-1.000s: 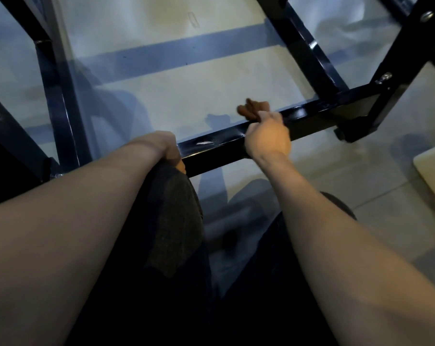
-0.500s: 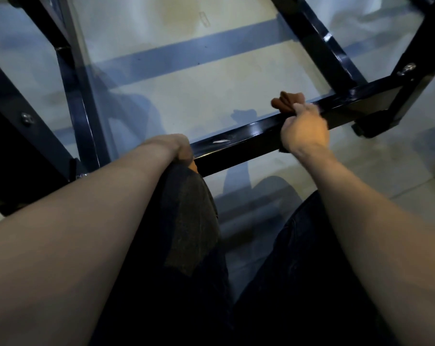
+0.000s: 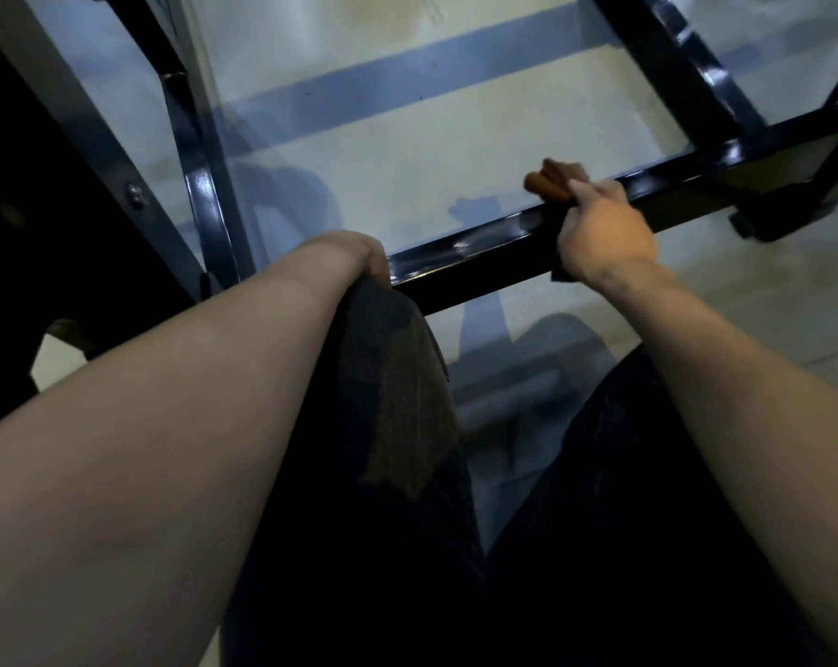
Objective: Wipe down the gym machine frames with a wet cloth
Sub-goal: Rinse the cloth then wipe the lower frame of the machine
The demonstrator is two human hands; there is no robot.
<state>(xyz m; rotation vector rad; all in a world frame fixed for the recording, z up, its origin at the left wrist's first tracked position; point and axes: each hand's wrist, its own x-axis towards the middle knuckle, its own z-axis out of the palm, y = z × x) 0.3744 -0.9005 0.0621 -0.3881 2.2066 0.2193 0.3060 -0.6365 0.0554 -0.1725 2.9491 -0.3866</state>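
A low black frame bar (image 3: pixel 460 255) of the gym machine runs across the view just above the floor, glossy on top. My right hand (image 3: pixel 604 235) grips a brown cloth (image 3: pixel 551 182) and presses it over the bar's top; a bunch of cloth sticks out past my fingers on the far side. My left hand (image 3: pixel 354 252) rests on my left knee (image 3: pixel 388 377) near the bar's left part, with its fingers bent down out of sight and nothing visible in it.
More black frame members surround the spot: a shiny bar (image 3: pixel 200 185) at the left, a diagonal one (image 3: pixel 686 65) at the upper right, and a bolted joint (image 3: pixel 792 185) at the far right. Pale floor with a blue stripe (image 3: pixel 407 84) lies beyond.
My right hand has slid the cloth to the right along the bar, closer to the right joint. My left hand has stayed on the knee.
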